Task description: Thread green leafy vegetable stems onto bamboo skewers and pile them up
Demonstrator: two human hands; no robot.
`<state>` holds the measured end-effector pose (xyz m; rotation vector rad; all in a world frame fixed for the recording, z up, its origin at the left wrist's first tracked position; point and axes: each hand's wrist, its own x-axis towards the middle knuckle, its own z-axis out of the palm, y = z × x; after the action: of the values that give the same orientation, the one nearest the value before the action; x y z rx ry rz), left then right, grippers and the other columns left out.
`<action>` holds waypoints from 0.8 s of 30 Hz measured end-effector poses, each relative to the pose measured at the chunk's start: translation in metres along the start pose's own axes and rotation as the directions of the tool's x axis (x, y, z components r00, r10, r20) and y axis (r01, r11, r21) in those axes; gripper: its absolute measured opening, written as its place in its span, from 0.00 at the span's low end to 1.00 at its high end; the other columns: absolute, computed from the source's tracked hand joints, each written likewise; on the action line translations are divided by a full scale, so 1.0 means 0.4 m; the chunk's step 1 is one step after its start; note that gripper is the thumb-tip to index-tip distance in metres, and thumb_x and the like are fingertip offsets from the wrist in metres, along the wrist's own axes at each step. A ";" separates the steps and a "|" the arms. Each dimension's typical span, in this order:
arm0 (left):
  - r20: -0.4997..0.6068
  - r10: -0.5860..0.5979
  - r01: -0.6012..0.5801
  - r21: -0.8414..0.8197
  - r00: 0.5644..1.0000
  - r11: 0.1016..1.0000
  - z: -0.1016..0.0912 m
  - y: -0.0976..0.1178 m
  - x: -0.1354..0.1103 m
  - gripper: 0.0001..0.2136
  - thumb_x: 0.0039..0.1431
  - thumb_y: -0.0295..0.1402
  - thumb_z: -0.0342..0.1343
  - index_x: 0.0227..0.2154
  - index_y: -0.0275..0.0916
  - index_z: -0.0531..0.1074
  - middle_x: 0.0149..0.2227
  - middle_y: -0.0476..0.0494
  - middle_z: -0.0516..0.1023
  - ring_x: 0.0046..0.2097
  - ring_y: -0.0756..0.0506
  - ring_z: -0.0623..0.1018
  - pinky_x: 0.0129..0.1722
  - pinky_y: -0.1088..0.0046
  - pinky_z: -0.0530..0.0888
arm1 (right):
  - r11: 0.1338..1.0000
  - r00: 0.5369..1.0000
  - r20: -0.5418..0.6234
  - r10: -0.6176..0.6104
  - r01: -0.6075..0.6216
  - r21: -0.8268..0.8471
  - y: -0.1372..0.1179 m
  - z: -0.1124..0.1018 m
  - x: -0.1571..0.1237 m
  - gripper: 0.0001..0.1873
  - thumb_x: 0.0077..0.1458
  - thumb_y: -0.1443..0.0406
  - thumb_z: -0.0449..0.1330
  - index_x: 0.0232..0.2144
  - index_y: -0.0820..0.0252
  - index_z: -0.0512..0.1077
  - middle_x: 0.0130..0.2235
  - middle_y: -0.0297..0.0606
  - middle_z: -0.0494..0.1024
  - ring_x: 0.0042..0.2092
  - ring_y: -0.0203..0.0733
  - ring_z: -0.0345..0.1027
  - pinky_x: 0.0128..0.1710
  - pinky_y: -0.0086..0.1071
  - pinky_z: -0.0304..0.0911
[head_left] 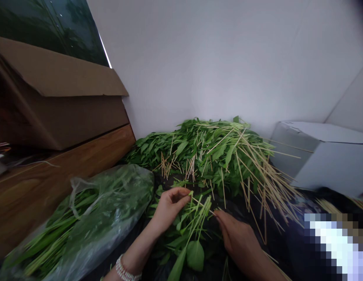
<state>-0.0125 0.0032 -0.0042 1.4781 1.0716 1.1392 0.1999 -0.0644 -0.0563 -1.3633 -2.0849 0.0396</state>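
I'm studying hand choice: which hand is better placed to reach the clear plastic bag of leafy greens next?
Probably the left hand: it is nearer the clear plastic bag of leafy greens, while the right hand is farther off, across the loose green stems. Both seem occupied, though.

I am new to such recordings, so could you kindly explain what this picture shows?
There is no machine: a camera worn on a person's head looks forward and down at their two bare hands. The left hand, with a beaded bracelet at its wrist, seems to pinch a green stem; the right hand holds a thin stick that points toward it. Between them lie loose leafy stems. Beyond, a heap of greens with pale sticks lies on a dark surface. A clear plastic bag of greens lies to the left.
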 end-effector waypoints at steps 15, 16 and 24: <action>-0.002 -0.089 0.087 -0.176 0.996 0.981 -0.005 -0.012 0.004 0.17 0.42 0.33 0.69 0.38 0.34 0.77 0.35 0.40 0.83 0.39 0.44 0.80 0.45 0.67 0.75 | 0.998 0.998 0.031 0.056 -0.056 -0.008 -0.006 0.002 -0.001 0.16 0.60 0.72 0.43 0.42 0.56 0.68 0.36 0.37 0.79 0.38 0.40 0.76 0.34 0.28 0.68; -0.001 -0.093 0.091 -0.175 0.996 0.980 -0.004 -0.013 0.004 0.17 0.42 0.33 0.69 0.37 0.34 0.77 0.36 0.40 0.83 0.39 0.44 0.80 0.45 0.67 0.75 | 0.999 0.998 0.033 0.052 -0.051 -0.008 -0.005 0.003 -0.001 0.17 0.59 0.72 0.43 0.42 0.56 0.68 0.36 0.37 0.79 0.38 0.40 0.76 0.35 0.28 0.68; 0.022 -0.121 0.123 -0.174 0.992 0.977 0.006 -0.006 -0.002 0.17 0.41 0.35 0.69 0.35 0.34 0.78 0.35 0.40 0.83 0.39 0.43 0.81 0.44 0.67 0.75 | 1.000 0.999 0.051 0.005 -0.007 0.024 0.003 0.002 -0.002 0.17 0.58 0.73 0.44 0.43 0.55 0.67 0.37 0.37 0.79 0.37 0.39 0.76 0.36 0.29 0.69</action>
<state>-0.0105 0.0024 -0.0069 1.2629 1.0134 1.1071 0.2006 -0.0643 -0.0579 -1.3674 -2.1158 0.1030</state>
